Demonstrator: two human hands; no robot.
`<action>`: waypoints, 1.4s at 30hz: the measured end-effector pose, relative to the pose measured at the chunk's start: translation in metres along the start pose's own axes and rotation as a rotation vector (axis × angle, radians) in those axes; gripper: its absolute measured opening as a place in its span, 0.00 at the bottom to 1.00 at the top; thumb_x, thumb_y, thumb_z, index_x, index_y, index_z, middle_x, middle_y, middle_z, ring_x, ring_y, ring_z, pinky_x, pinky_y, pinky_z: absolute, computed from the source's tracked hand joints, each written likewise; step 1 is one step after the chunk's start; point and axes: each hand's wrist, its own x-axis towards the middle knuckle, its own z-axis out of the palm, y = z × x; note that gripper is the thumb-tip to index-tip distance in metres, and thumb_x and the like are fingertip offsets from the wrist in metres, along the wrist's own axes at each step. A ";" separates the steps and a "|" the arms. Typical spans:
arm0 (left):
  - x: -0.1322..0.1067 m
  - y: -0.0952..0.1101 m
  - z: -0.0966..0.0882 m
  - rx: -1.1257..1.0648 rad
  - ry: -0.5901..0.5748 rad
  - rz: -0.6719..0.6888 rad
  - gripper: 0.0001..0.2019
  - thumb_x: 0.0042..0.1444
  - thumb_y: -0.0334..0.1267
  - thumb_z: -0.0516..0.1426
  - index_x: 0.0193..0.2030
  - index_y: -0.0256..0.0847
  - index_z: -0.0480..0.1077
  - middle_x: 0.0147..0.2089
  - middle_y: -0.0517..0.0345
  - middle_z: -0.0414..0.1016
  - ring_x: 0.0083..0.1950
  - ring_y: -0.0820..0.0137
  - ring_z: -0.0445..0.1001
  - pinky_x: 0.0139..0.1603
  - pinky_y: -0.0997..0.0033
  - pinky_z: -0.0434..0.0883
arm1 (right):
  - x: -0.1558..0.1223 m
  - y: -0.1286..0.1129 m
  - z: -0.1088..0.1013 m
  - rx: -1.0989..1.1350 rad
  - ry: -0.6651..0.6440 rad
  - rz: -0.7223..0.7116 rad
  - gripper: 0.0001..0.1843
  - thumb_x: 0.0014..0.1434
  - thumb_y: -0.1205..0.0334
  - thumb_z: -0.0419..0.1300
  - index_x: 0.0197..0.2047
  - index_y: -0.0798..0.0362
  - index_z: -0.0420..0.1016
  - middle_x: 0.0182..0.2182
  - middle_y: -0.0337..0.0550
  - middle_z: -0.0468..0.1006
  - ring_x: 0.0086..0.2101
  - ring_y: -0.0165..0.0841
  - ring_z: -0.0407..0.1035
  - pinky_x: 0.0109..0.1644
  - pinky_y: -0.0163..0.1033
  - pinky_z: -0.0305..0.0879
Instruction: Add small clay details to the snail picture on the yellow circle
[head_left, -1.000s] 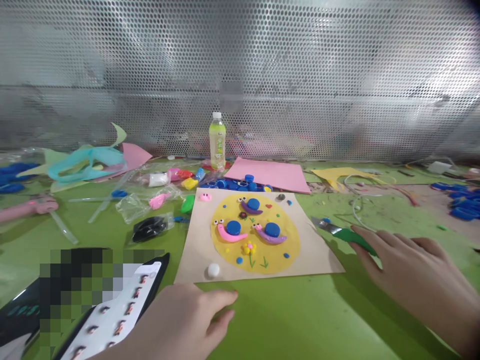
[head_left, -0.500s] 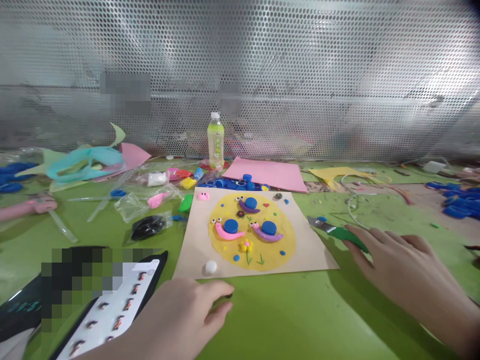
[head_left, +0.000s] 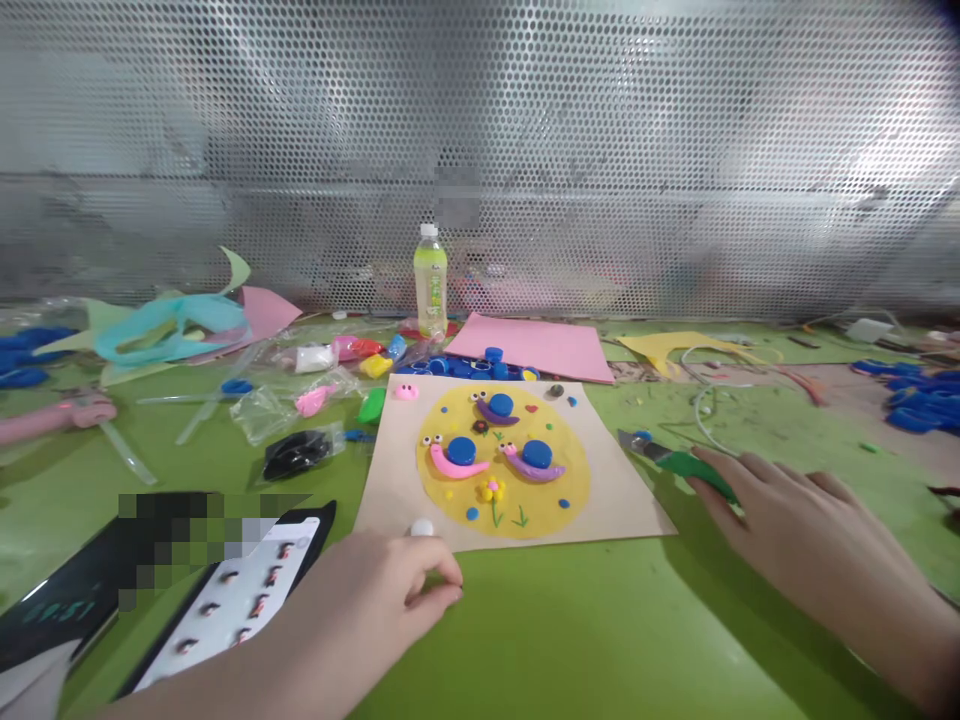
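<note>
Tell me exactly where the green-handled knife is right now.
In the head view, the green-handled knife is right of centre, under the fingers of the right hand, its blade end beside the cream sheet's right edge.

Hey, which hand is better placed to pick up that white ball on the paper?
Probably the left hand: it is right beside the white ball on the paper, while the right hand is farther off, holding the green-handled cutter.

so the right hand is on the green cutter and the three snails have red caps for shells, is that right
Not quite: the head view shows blue caps, not red, as shells on the three snails. The right hand is indeed on the green cutter.
</note>
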 end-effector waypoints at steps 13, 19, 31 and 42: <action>0.004 -0.002 -0.007 -0.186 -0.101 -0.023 0.16 0.56 0.45 0.54 0.43 0.46 0.81 0.17 0.67 0.65 0.16 0.71 0.67 0.25 0.75 0.62 | -0.002 0.001 0.018 -0.007 -0.031 0.018 0.19 0.69 0.60 0.49 0.58 0.60 0.68 0.41 0.51 0.79 0.39 0.47 0.76 0.39 0.50 0.71; -0.001 -0.004 -0.011 -0.140 -0.072 -0.001 0.16 0.55 0.43 0.54 0.43 0.48 0.81 0.18 0.68 0.59 0.17 0.72 0.67 0.23 0.77 0.58 | -0.002 0.000 0.021 0.011 -0.009 0.029 0.20 0.69 0.60 0.49 0.59 0.61 0.67 0.42 0.51 0.79 0.40 0.48 0.76 0.39 0.50 0.71; 0.009 -0.005 -0.008 -0.250 -0.110 -0.037 0.08 0.54 0.41 0.54 0.33 0.42 0.73 0.13 0.74 0.51 0.12 0.75 0.60 0.20 0.77 0.54 | 0.002 0.002 0.007 0.103 0.154 0.086 0.22 0.70 0.59 0.46 0.60 0.62 0.67 0.46 0.58 0.78 0.42 0.52 0.74 0.41 0.55 0.71; -0.012 0.007 -0.025 -1.428 -0.324 -0.124 0.12 0.48 0.44 0.63 0.32 0.40 0.69 0.09 0.79 0.46 0.15 0.82 0.34 0.19 0.75 0.38 | 0.036 -0.119 -0.109 1.122 0.485 -0.445 0.16 0.65 0.54 0.60 0.52 0.53 0.71 0.39 0.45 0.80 0.38 0.35 0.74 0.43 0.39 0.75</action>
